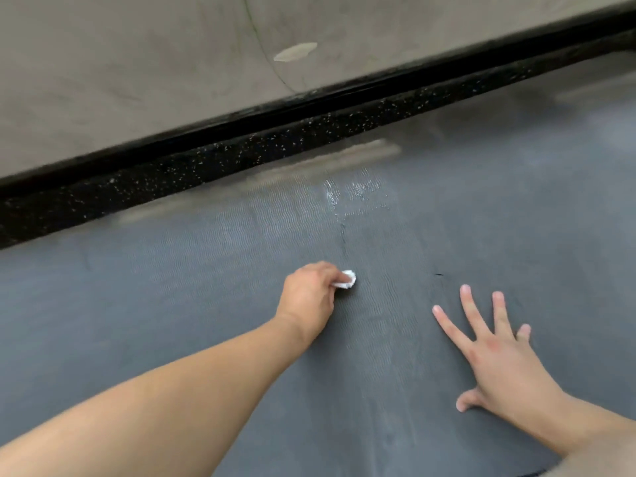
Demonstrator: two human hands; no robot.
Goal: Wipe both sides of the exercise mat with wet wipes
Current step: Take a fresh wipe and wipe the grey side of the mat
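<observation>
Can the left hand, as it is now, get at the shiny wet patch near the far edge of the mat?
Probably yes: the left hand, gripping the wipe, has only bare mat between it and the wet patch.

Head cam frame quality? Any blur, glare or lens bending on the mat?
Head view: motion smear along the mat's far edge and the speckled floor strip; specular glare on a wet patch; the wall's black baseboard bows from wide-angle distortion; left hand with wipe and flat right hand are reasonably sharp; soft, even light.
</observation>
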